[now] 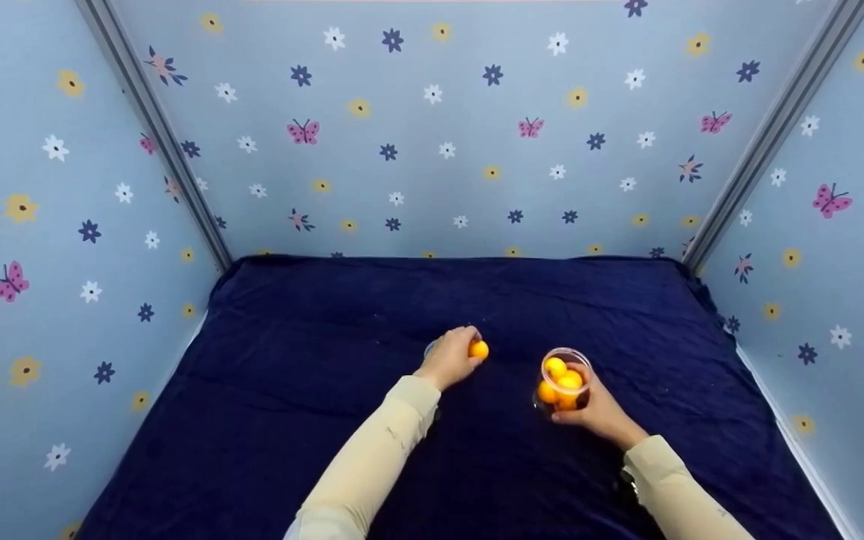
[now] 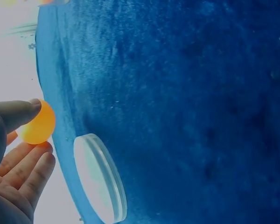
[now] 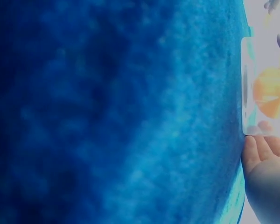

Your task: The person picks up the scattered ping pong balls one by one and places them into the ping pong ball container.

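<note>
Two hands are at work in the head view: our left hand (image 1: 449, 358) pinches a single orange ball (image 1: 478, 349) above the dark blue cloth (image 1: 312, 420), while our right hand (image 1: 598, 412) wraps round a clear cup (image 1: 565, 379) that holds several more balls and stands on the cloth just to the right. We judge the step to be moving balls one at a time between hand and cup; the next move calls for lining the ball up over the cup's open mouth.

From the left wrist, thumb and fingers (image 2: 30, 163) close on the ball (image 2: 36, 122), smooth and glossy, with a clear round lid (image 2: 100, 179) lying flat on the cloth nearby.

From the right wrist, our fingers (image 3: 263, 151) press the cup's wall (image 3: 248, 88); orange shows blurred through it.
</note>
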Demonstrator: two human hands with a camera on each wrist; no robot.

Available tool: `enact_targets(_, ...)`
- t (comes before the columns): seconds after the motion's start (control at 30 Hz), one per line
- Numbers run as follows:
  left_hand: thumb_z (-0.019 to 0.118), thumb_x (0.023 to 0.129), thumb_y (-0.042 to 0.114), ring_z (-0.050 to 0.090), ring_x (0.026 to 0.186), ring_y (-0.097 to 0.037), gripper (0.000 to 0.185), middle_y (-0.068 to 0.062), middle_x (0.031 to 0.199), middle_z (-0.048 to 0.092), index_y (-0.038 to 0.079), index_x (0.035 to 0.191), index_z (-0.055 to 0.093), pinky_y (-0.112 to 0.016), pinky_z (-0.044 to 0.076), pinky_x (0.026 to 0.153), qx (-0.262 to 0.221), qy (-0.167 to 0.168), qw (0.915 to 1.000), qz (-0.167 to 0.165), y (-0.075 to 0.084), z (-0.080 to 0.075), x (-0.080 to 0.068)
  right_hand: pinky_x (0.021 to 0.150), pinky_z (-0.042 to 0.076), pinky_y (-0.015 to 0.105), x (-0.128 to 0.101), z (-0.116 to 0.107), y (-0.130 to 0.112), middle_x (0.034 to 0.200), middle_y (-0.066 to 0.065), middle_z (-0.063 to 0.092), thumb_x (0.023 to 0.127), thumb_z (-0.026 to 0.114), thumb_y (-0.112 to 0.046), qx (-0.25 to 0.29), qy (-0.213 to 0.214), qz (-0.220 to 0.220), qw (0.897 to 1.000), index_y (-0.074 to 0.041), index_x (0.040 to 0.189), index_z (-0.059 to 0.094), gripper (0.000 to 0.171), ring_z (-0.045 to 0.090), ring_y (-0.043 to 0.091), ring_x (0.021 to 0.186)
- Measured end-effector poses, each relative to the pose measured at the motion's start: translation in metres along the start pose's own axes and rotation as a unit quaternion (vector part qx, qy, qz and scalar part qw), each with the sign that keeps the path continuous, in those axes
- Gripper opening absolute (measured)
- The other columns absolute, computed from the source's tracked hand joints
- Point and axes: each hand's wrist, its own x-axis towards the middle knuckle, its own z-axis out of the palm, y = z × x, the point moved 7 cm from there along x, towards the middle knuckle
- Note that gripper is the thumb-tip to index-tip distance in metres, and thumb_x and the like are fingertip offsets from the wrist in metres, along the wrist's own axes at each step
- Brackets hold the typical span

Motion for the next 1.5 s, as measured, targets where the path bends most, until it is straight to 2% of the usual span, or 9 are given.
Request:
enact_targets(0.13, 0.084, 0.096, 0.020, 0.075, 0.102, -0.026, 0.026, -0.007, 0.116, 0.077, 0.012, 0.119, 0.073, -0.043, 0.062, 0.089, 0.009, -0.006, 0.9999, -0.002, 0.007, -0.008, -0.004, 0.102, 0.046, 0.016, 0.000, -0.001, 0.002, 0.150, 0.026, 0.050, 0.068, 0.099, 0.005, 0.005, 0.007, -0.002, 1.000, 0.003, 0.153, 0.045, 0.101, 0.055, 0.008, 0.122)
enact_targets(0.4, 0.082, 0.098, 0.017, 0.073, 0.104, -0.027, 0.026, -0.009, 0.117, 0.076, 0.009, 0.120, 0.073, -0.045, 0.061, 0.095, -0.021, -0.012, 0.9995, 0.019, 0.014, -0.018, -0.008, 0.102, 0.043, 0.010, 0.000, -0.004, -0.003, 0.150, 0.027, 0.052, 0.067, 0.100, 0.002, 0.005, 0.024, -0.017, 1.000, 0.007, 0.156, 0.044, 0.105, 0.055, 0.002, 0.124)
enact_targets(0.57, 0.082, 0.098, 0.019, 0.073, 0.105, -0.026, 0.027, -0.008, 0.119, 0.076, 0.011, 0.122, 0.073, -0.044, 0.061, 0.094, -0.031, -0.013, 0.9993, 0.018, 0.020, -0.024, -0.011, 0.102, 0.046, 0.013, 0.002, -0.005, -0.006, 0.151, 0.024, 0.054, 0.070, 0.099, 0.002, 0.013, 0.019, -0.016, 1.000, 0.006, 0.157, 0.043, 0.104, 0.057, 0.006, 0.124)
enact_targets(0.73, 0.082, 0.099, 0.022, 0.074, 0.105, -0.024, 0.027, -0.006, 0.120, 0.076, 0.013, 0.123, 0.073, -0.043, 0.062, 0.092, -0.032, -0.008, 0.9993, 0.016, 0.028, -0.029, -0.011, 0.105, 0.043, 0.012, 0.002, -0.006, -0.010, 0.156, 0.022, 0.052, 0.073, 0.098, 0.001, 0.011, 0.016, -0.016, 1.000, 0.002, 0.160, 0.042, 0.103, 0.055, 0.011, 0.130)
enact_targets(0.93, 0.081, 0.100, 0.019, 0.073, 0.107, -0.026, 0.027, -0.009, 0.120, 0.075, 0.009, 0.123, 0.072, -0.041, 0.061, 0.097, -0.055, -0.005, 0.9974, 0.045, 0.042, -0.031, -0.009, 0.109, 0.036, 0.007, 0.003, -0.006, -0.017, 0.158, 0.024, 0.052, 0.072, 0.099, 0.001, 0.001, 0.025, -0.030, 0.999, 0.004, 0.160, 0.042, 0.105, 0.052, 0.029, 0.141)
enact_targets(1.0, 0.081, 0.100, 0.017, 0.073, 0.108, -0.029, 0.027, -0.011, 0.120, 0.075, 0.007, 0.123, 0.072, -0.041, 0.060, 0.098, -0.068, -0.004, 0.9962, 0.055, 0.047, -0.032, -0.008, 0.110, 0.034, 0.006, 0.004, -0.006, -0.018, 0.157, 0.024, 0.053, 0.071, 0.099, 0.002, 0.002, 0.030, -0.032, 0.999, 0.005, 0.159, 0.043, 0.104, 0.052, 0.031, 0.142)
enact_targets(1.17, 0.082, 0.099, 0.017, 0.074, 0.108, -0.032, 0.026, -0.011, 0.118, 0.076, 0.006, 0.121, 0.073, -0.040, 0.060, 0.096, -0.081, 0.000, 0.9940, 0.073, 0.060, -0.031, -0.005, 0.109, 0.038, 0.007, 0.004, -0.006, -0.019, 0.149, 0.024, 0.060, 0.070, 0.098, 0.007, 0.019, 0.040, -0.032, 0.998, 0.006, 0.156, 0.046, 0.100, 0.057, 0.016, 0.132)
enact_targets(1.3, 0.083, 0.098, 0.018, 0.074, 0.107, -0.030, 0.027, -0.009, 0.118, 0.076, 0.008, 0.121, 0.073, -0.037, 0.060, 0.096, -0.082, 0.002, 0.9938, 0.075, 0.068, -0.028, -0.002, 0.106, 0.041, 0.008, 0.004, -0.005, -0.018, 0.145, 0.025, 0.062, 0.070, 0.097, 0.009, 0.033, 0.042, -0.028, 0.998, 0.007, 0.154, 0.048, 0.098, 0.058, 0.005, 0.124)
enact_targets(1.5, 0.084, 0.097, 0.019, 0.073, 0.103, -0.024, 0.027, -0.007, 0.116, 0.076, 0.009, 0.120, 0.074, -0.033, 0.059, 0.094, -0.087, 0.005, 0.9926, 0.084, 0.079, -0.026, 0.000, 0.105, 0.041, 0.007, 0.002, -0.005, -0.020, 0.145, 0.026, 0.061, 0.071, 0.097, 0.007, 0.018, 0.044, -0.026, 0.999, 0.008, 0.153, 0.048, 0.096, 0.058, 0.008, 0.125)
